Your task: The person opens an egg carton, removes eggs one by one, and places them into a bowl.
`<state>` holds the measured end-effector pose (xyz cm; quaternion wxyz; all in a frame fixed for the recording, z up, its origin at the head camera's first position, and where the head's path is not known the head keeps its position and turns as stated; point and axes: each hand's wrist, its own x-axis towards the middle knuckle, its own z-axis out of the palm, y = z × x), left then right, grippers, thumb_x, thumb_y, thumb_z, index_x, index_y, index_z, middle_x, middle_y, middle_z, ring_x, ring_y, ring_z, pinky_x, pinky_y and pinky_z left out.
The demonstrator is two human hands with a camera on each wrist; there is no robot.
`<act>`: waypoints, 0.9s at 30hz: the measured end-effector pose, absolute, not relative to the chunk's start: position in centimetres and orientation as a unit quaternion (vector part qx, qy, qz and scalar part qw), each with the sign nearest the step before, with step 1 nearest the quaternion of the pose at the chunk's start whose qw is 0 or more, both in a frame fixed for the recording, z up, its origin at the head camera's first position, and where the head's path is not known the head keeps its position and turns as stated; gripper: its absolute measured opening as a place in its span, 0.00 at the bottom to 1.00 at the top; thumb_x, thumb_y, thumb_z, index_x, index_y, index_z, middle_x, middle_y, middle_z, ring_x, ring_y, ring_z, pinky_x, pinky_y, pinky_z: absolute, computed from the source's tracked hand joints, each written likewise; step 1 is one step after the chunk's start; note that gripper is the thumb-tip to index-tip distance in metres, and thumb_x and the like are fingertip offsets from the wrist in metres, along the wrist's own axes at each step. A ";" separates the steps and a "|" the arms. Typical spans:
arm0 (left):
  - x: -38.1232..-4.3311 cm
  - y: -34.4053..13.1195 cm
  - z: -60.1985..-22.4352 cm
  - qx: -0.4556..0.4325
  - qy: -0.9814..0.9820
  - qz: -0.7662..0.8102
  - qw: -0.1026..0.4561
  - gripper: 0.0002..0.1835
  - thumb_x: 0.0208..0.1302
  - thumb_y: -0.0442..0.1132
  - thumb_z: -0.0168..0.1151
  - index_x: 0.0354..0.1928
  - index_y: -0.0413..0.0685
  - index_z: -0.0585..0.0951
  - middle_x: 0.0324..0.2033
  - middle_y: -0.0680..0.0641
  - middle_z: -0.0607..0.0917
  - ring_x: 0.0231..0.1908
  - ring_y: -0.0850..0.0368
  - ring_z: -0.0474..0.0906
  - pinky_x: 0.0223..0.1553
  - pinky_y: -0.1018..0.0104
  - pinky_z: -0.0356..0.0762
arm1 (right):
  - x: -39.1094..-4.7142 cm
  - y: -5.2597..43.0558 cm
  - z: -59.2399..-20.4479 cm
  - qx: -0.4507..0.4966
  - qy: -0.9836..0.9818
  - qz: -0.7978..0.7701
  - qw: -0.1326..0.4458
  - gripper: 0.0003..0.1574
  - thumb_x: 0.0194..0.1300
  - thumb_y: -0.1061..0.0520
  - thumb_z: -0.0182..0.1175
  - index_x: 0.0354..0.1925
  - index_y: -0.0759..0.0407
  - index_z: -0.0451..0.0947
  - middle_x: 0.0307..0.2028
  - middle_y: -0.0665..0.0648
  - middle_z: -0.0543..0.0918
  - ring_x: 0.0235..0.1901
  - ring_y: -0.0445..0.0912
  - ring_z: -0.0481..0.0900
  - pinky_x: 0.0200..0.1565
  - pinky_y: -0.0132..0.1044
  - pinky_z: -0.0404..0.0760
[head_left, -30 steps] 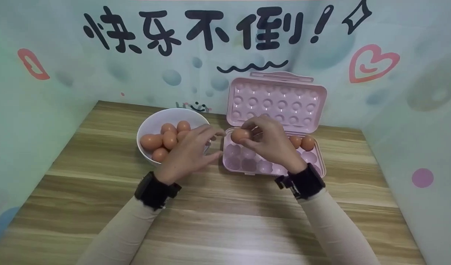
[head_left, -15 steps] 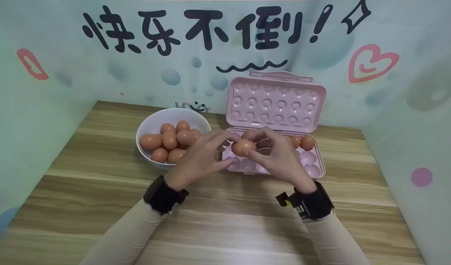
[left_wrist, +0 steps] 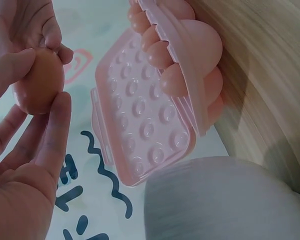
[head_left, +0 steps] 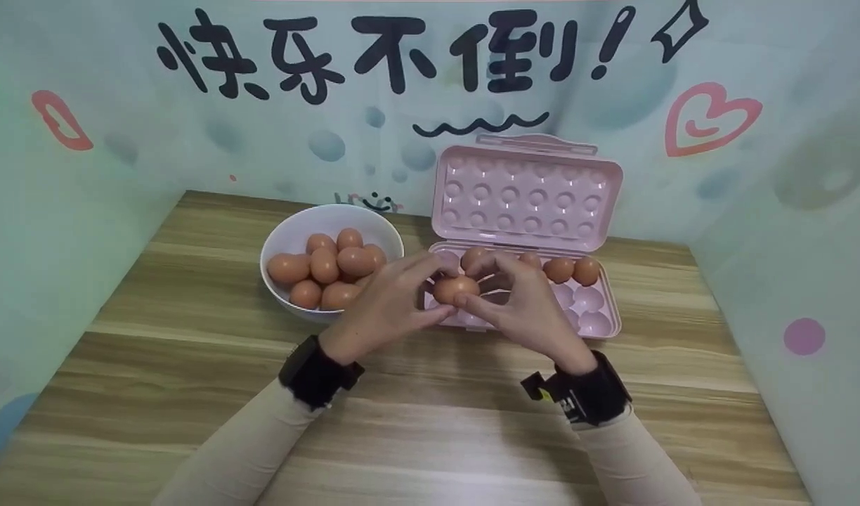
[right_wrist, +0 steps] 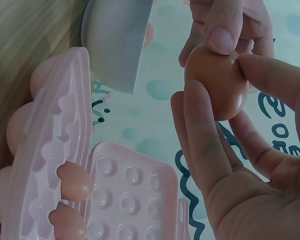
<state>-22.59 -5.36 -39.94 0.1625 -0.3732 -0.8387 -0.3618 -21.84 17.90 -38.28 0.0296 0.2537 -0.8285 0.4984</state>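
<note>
A brown egg [head_left: 456,289] is held between both hands over the pink egg carton [head_left: 594,325]. My left hand [head_left: 384,299] pinches it from the left with thumb and fingertips. From the other side my right hand [head_left: 532,306] also grips it, its thumb lying on the near face. In the left wrist view the egg [left_wrist: 40,82] stands upright among the fingertips of both hands; the right wrist view shows the egg [right_wrist: 220,75] likewise. Several eggs [head_left: 587,271] sit in the carton's back row, partly hidden by my right hand.
Left of the carton stands a white bowl [head_left: 275,232] with several brown eggs [head_left: 324,266] in it. The carton's lid [head_left: 535,197] is raised, leaning towards the printed backdrop [head_left: 261,154]. Underneath is a wood-grain table [head_left: 430,422].
My right hand has brought the egg nearer, from above the carton's back left corner. My left hand has moved right from the bowl's edge and now grips the egg too.
</note>
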 end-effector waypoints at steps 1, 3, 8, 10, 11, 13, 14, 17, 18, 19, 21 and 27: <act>-22.7 -5.5 -39.8 -0.373 -0.839 -0.362 0.160 0.22 0.64 0.38 0.77 0.58 0.46 0.81 0.54 0.47 0.85 0.46 0.55 0.81 0.48 0.63 0.85 | -21.9 18.0 -38.3 0.259 -0.829 0.496 0.030 0.19 0.64 0.57 0.77 0.50 0.60 0.83 0.47 0.55 0.85 0.45 0.48 0.90 0.49 0.39 0.88; -22.9 -5.9 -39.6 -0.368 -0.843 -0.360 0.157 0.21 0.65 0.38 0.76 0.58 0.46 0.82 0.53 0.47 0.85 0.48 0.55 0.82 0.50 0.64 0.84 | -21.9 18.3 -38.2 0.267 -0.829 0.491 0.034 0.19 0.65 0.60 0.76 0.52 0.61 0.82 0.49 0.56 0.86 0.46 0.48 0.89 0.50 0.39 0.88; -23.5 -8.4 -38.3 -0.329 -0.859 -0.353 0.173 0.18 0.64 0.38 0.76 0.54 0.46 0.83 0.49 0.49 0.86 0.48 0.56 0.83 0.50 0.64 0.83 | -22.1 19.0 -37.8 0.281 -0.835 0.470 0.058 0.22 0.65 0.62 0.75 0.56 0.62 0.83 0.54 0.55 0.87 0.54 0.51 0.86 0.54 0.45 0.87; -23.8 -9.7 -37.7 -0.309 -0.868 -0.346 0.177 0.18 0.63 0.38 0.77 0.53 0.47 0.83 0.47 0.49 0.86 0.46 0.56 0.83 0.48 0.63 0.83 | -22.2 19.3 -37.6 0.283 -0.838 0.462 0.064 0.22 0.66 0.61 0.75 0.57 0.58 0.83 0.56 0.51 0.87 0.56 0.50 0.85 0.56 0.47 0.86; -24.1 -10.4 -37.4 -0.304 -0.871 -0.345 0.174 0.18 0.63 0.38 0.77 0.52 0.46 0.83 0.46 0.48 0.86 0.45 0.55 0.84 0.47 0.63 0.84 | -22.2 19.4 -37.5 0.282 -0.840 0.458 0.065 0.22 0.66 0.60 0.75 0.57 0.57 0.83 0.57 0.49 0.87 0.56 0.49 0.85 0.56 0.47 0.85; -24.7 -11.9 -36.7 -0.294 -0.879 -0.335 0.168 0.19 0.61 0.39 0.78 0.52 0.46 0.83 0.45 0.48 0.86 0.44 0.54 0.84 0.46 0.61 0.84 | -22.2 19.6 -37.4 0.281 -0.843 0.454 0.067 0.22 0.66 0.59 0.75 0.57 0.53 0.84 0.57 0.46 0.87 0.55 0.45 0.85 0.57 0.48 0.85; -25.0 -12.6 -36.3 -0.287 -0.884 -0.331 0.163 0.19 0.61 0.39 0.78 0.52 0.46 0.83 0.45 0.48 0.86 0.45 0.54 0.84 0.46 0.60 0.83 | -22.2 19.7 -37.3 0.280 -0.844 0.452 0.068 0.22 0.66 0.59 0.75 0.57 0.52 0.84 0.57 0.44 0.86 0.55 0.44 0.85 0.58 0.49 0.84; -26.0 -14.7 -35.3 -0.268 -0.897 -0.320 0.146 0.19 0.60 0.39 0.78 0.51 0.47 0.83 0.45 0.48 0.86 0.45 0.52 0.83 0.49 0.56 0.80 | -22.2 19.9 -37.2 0.278 -0.848 0.446 0.068 0.22 0.67 0.59 0.75 0.57 0.50 0.84 0.57 0.45 0.86 0.54 0.43 0.85 0.59 0.52 0.84; -26.4 -15.4 -35.1 -0.258 -0.903 -0.316 0.137 0.19 0.60 0.39 0.78 0.51 0.47 0.83 0.45 0.48 0.86 0.46 0.52 0.83 0.49 0.55 0.79 | -22.2 19.9 -37.2 0.279 -0.848 0.445 0.069 0.22 0.66 0.59 0.75 0.57 0.51 0.84 0.57 0.46 0.87 0.54 0.43 0.84 0.59 0.52 0.84; -26.7 -16.1 -34.9 -0.248 -0.907 -0.315 0.126 0.18 0.60 0.38 0.77 0.51 0.48 0.83 0.45 0.48 0.86 0.46 0.52 0.83 0.50 0.54 0.78 | -22.2 20.0 -37.2 0.279 -0.850 0.441 0.069 0.22 0.66 0.59 0.75 0.58 0.51 0.84 0.56 0.46 0.87 0.54 0.43 0.84 0.59 0.51 0.84; -27.4 -17.3 -34.6 -0.231 -0.917 -0.309 0.101 0.18 0.60 0.36 0.76 0.52 0.47 0.83 0.46 0.47 0.86 0.48 0.50 0.82 0.52 0.52 0.79 | -22.2 20.0 -37.2 0.278 -0.852 0.438 0.068 0.22 0.67 0.59 0.75 0.58 0.51 0.84 0.56 0.47 0.86 0.54 0.44 0.84 0.59 0.49 0.84; -29.3 -20.0 -34.6 -0.211 -0.942 -0.260 0.027 0.17 0.60 0.30 0.73 0.51 0.43 0.81 0.45 0.43 0.85 0.47 0.45 0.78 0.51 0.50 0.77 | -22.3 20.2 -37.3 0.281 -0.853 0.435 0.065 0.21 0.67 0.59 0.75 0.57 0.50 0.84 0.56 0.45 0.86 0.54 0.44 0.84 0.58 0.43 0.83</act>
